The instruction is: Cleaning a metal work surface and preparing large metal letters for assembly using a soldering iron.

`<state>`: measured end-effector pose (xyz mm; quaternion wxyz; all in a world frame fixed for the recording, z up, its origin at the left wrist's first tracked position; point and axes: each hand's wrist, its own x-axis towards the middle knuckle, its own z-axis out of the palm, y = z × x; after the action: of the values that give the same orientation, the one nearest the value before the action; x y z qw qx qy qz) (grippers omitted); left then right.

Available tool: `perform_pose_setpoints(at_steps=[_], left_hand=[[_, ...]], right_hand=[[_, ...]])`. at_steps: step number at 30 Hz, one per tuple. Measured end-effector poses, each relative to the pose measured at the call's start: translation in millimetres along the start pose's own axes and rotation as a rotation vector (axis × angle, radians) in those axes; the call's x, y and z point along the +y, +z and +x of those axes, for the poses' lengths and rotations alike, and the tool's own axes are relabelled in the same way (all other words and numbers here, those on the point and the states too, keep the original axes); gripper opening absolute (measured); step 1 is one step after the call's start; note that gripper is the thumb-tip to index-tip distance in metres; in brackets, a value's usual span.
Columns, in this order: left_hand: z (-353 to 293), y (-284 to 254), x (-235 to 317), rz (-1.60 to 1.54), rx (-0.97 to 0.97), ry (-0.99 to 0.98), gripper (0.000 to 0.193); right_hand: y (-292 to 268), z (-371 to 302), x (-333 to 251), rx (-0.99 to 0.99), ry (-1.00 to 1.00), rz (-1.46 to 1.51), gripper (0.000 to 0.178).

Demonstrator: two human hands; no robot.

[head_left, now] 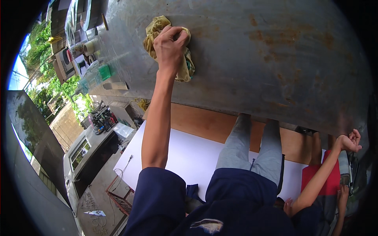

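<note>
My left hand (pixel 171 49) is closed on a crumpled yellowish rag (pixel 157 24), pressing it against a grey metal sheet (pixel 224 59). The rag spreads out on both sides of the fist, with a green patch on its lower part. Rust-brown stains mark the sheet, mostly right of the rag. At far right, near the sheet's lower edge, my right hand (pixel 348 141) is raised with its fingers loosely bent and apart. I see nothing in it.
Jars, cardboard and a green box (pixel 104 71) stand at the sheet's left end. Below lies a white panel (pixel 185 151) beside a brown board (pixel 197 119). A person in red (pixel 321 179) is close on the right. A vehicle (pixel 84 151) stands at lower left.
</note>
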<state>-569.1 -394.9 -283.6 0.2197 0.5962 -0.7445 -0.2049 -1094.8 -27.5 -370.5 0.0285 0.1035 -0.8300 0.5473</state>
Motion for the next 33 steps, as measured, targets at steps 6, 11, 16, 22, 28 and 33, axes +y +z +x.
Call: perform_pose_setpoints(at_steps=[6, 11, 16, 22, 28, 33], left_hand=[[9.3, -10.0, -2.9, 0.107, -0.313, 0.247, 0.011], [4.0, 4.0, 11.6, 0.143, -0.177, 0.102, 0.01], [-51.6, 71.4, 89.7, -0.054, -0.555, 0.602, 0.012], [8.0, 72.6, 87.8, -0.054, -0.188, 0.282, 0.008], [6.0, 72.9, 105.0, -0.042, -0.476, 0.594, 0.008], [22.8, 67.1, 98.9, 0.075, -0.258, 0.355, 0.012]], right_hand=[[10.7, -7.6, -12.6, -0.019, -0.05, -0.041, 0.08], [7.6, -11.0, -14.7, -0.019, -0.009, -0.022, 0.082], [-0.1, -6.7, -7.7, -0.007, 0.012, 0.016, 0.084], [-4.6, -4.6, -3.7, -0.026, 0.015, 0.044, 0.083], [-3.7, -5.1, -0.2, -0.041, 0.001, 0.114, 0.085], [-3.2, -7.0, 1.9, -0.026, -0.015, 0.033, 0.087]])
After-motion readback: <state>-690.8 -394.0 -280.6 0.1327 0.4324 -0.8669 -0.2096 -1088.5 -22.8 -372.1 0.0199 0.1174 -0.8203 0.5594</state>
